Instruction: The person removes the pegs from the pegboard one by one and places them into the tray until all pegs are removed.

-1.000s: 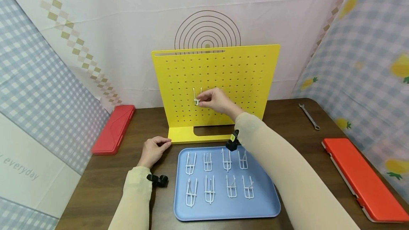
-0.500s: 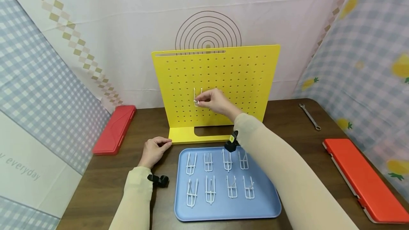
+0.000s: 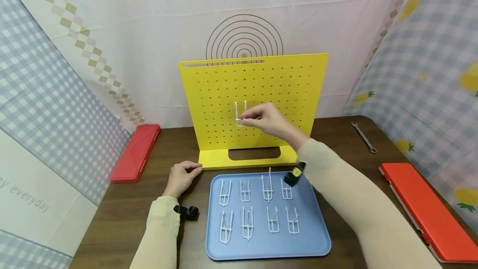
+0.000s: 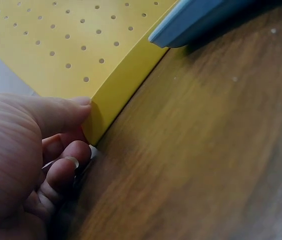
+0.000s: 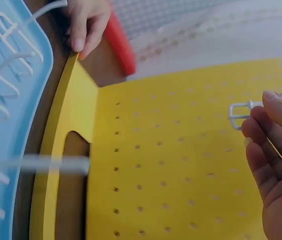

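A white wire pegboard hook (image 3: 237,113) is pinched between the thumb and fingers of my right hand (image 3: 267,118), in front of the upright yellow pegboard (image 3: 276,94). In the right wrist view the looped end of this hook (image 5: 232,116) shows beyond the fingertips, over the board's face. My left hand (image 3: 181,177) pinches the front left corner of the pegboard's base (image 3: 214,159). The left wrist view shows its thumb (image 4: 68,114) on the base's top edge, with other fingers curled below.
A blue tray (image 3: 284,246) with several more white wire hooks (image 3: 247,224) lies in front of the pegboard. A red case (image 3: 136,152) is at the left. On the right are a wrench (image 3: 364,137) and another red case (image 3: 429,211). Cloth hangs behind.
My right hand has moved right along the board, bringing the hook with it. Its forearm has swung right too, uncovering more of the tray and base. The left hand stays at the corner.
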The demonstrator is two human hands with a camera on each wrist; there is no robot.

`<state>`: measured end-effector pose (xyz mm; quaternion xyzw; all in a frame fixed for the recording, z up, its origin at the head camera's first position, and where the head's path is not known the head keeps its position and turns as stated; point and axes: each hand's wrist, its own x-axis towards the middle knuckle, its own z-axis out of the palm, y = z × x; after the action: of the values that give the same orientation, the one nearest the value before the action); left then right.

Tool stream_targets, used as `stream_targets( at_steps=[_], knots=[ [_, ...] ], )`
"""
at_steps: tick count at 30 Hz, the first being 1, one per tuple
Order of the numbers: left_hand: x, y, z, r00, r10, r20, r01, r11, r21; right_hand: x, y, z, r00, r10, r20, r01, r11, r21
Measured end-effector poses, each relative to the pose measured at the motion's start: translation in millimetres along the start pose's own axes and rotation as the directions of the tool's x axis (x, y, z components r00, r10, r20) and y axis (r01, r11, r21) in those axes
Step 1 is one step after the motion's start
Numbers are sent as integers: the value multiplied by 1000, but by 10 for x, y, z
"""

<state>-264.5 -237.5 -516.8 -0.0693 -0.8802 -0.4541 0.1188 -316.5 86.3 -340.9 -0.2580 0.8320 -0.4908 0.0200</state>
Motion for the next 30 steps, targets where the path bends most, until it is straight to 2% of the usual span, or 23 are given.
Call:
stream_targets(
  at_steps=[6,11,14,16,19,24,26,30],
  knots=[
    [-12,10,15,1000,-3,1,3,1000,-9,-781,100,-326,989,-133,-58,124,982,-146],
    [-21,15,1,1000,-21,8,21,1000,-3,-1495,395,-389,977,-212,-38,205,970,-134],
    [-18,22,-7,1000,-21,11,21,1000,2,-1854,594,-371,980,-200,-19,198,977,-78],
    [-15,30,-20,1000,-25,6,25,1000,-2,-2026,706,-355,986,-165,-9,164,985,-49],
    [-9,24,-36,999,-32,1,32,999,4,-2174,850,-333,993,-116,17,116,993,-7],
    [-10,11,-34,999,-47,12,47,999,8,-2250,1002,-280,996,-73,42,73,997,0],
    [-12,11,-24,999,-48,13,48,999,6,-2252,1026,-253,997,-56,50,57,998,-15],
    [-13,34,-2,999,-51,12,51,999,-3,-2245,936,-213,996,-18,83,21,999,-38]
  ],
)
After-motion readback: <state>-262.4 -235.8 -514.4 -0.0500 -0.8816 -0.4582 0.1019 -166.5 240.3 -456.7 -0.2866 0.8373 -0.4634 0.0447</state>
